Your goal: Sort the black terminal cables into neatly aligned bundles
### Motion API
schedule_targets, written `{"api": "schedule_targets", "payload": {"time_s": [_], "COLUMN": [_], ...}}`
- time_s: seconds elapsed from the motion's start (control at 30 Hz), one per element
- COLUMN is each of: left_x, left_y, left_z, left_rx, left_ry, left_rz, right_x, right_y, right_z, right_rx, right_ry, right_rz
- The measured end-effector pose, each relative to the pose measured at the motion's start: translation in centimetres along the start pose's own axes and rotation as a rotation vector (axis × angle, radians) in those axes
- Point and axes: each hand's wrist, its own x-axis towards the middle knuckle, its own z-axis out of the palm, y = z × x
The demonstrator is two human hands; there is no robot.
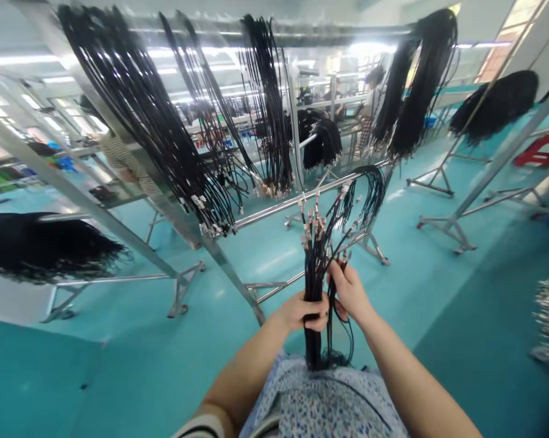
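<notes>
A thick bundle of black cables (314, 267) stands upright before my body, its light-coloured connector ends fanned out at the top. Around its middle my left hand (307, 310) is wrapped, fingers closed. My right hand (347, 289), just to the right, pinches a few thinner black cables (331, 304) near their connector ends. Some of those strands curve down in a loose loop beside the bundle. Where the cables reach my patterned apron (329, 401), their lower ends are hidden.
A metal rack (274, 210) ahead carries hanging black cables (137, 109) on its top bar and a smaller bunch (372, 188) on the lower bar. More wheeled racks (466, 207) stand either side. A red crate (542, 150) sits far right. A person in a striped top (123, 158) is beyond.
</notes>
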Motion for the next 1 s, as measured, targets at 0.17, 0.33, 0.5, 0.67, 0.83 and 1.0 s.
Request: {"api": "schedule_targets", "payload": {"time_s": [0.17, 0.33, 0.5, 0.67, 0.83, 1.0], "left_x": [0.0, 0.1, 0.4, -0.1, -0.6, -0.1], "left_y": [-1.2, -1.3, -2.3, -3.9, -3.9, -2.9], "left_z": [0.3, 1.3, 2.3, 2.1, 1.6, 0.5], "left_rx": [0.039, 0.084, 0.142, 0.276, 0.271, -0.016], "left_ry": [0.181, 0.368, 0.338, 0.336, 0.480, 0.715], "left_rz": [0.088, 0.144, 0.075, 0.005, 0.071, 0.275], "right_x": [0.1, 0.2, 0.1, 0.8, 1.5, 1.5], "right_y": [0.6, -0.7, -1.1, -0.6, 0.0, 0.4], "right_z": [-1.6, -3.6, -3.6, -2.7, -1.7, -0.7], "right_rx": [0.375, 0.644, 0.576, 0.519, 0.403, 0.466], "right_ry": [0.028, -0.032, -0.068, -0.007, 0.029, 0.097], "right_rz": [0.111, 0.151, 0.132, 0.118, 0.113, 0.061]}}
